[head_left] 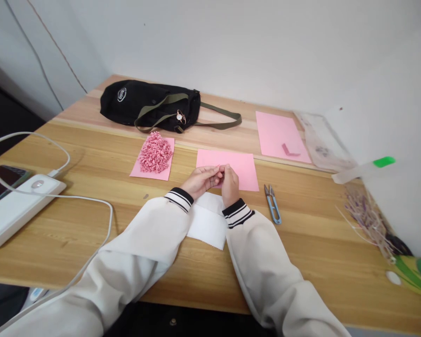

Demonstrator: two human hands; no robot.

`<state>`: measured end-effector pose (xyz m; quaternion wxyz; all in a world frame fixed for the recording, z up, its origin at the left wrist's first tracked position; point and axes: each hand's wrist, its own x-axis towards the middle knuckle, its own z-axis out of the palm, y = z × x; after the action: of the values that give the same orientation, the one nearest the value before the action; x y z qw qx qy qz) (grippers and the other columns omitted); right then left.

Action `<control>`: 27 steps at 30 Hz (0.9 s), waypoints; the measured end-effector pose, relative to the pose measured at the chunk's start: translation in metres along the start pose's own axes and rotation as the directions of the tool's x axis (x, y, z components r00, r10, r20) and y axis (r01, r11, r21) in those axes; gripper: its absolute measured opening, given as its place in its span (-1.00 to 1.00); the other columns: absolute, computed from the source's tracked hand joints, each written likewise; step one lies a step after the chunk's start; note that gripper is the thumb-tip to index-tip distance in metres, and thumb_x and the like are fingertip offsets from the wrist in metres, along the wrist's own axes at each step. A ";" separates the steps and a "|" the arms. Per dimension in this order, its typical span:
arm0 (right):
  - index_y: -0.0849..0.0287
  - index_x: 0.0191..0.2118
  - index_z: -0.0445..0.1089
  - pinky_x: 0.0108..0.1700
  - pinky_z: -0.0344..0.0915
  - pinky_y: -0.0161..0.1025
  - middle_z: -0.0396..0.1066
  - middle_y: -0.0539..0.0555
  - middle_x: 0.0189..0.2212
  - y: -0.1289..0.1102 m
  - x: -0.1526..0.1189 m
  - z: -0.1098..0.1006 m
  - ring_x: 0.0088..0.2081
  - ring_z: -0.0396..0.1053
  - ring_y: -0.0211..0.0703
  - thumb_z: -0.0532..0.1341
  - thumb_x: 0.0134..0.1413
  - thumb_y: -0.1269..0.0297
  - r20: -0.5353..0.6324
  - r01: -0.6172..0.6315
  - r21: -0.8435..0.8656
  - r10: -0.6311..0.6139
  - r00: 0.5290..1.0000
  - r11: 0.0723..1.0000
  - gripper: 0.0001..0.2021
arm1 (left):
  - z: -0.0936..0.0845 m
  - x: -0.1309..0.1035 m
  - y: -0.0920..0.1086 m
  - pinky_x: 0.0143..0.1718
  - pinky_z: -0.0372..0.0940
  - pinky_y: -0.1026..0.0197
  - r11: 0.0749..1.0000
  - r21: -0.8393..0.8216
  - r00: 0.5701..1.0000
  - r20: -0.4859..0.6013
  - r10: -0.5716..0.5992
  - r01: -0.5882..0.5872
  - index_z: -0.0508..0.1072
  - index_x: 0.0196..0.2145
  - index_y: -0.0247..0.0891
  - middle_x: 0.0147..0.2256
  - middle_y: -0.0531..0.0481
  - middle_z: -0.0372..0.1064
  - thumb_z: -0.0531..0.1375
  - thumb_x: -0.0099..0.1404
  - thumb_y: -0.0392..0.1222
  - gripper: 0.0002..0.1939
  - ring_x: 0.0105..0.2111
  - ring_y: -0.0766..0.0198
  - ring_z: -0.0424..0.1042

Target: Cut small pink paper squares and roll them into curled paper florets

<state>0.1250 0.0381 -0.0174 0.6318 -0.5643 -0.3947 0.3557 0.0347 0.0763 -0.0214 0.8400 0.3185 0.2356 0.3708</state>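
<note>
My left hand (199,181) and my right hand (230,186) meet over a pink sheet (247,173), fingers pinched together. A tiny pink piece (218,166) shows at the left fingertips; its kind is too small to make out. What the right fingertips pinch is hidden behind the hand. Below my wrists lies a folded white tissue (206,227). To the left, a heap of knotted pink strands (155,154) rests on a smaller pink card (164,174). Blue-handled thread snips (274,208) lie on the table to the right of my right hand.
A black bag (126,105) with olive straps lies at the back. Another pink sheet (277,131) carries a folded pink strip (290,150). At right are a clear plastic bag (323,147) and dried stems (368,217). A white power strip (21,206) with a cable sits at left.
</note>
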 end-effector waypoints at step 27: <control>0.14 -0.57 0.21 -0.35 0.25 -0.28 0.23 -0.04 -0.64 -0.001 0.000 0.000 -0.45 0.26 -0.25 -0.08 0.09 0.05 0.000 0.006 -0.015 -0.006 1.000 1.000 -0.64 | 0.000 0.000 -0.001 -0.48 0.21 0.38 1.000 0.016 1.000 0.001 0.006 -0.006 0.48 -0.45 -0.43 -0.57 0.05 0.33 0.35 -0.06 -0.20 -0.76 -0.56 0.48 0.30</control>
<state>0.1250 0.0386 -0.0167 0.6286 -0.5678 -0.3990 0.3512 0.0347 0.0762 -0.0221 0.8365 0.3259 0.2373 0.3711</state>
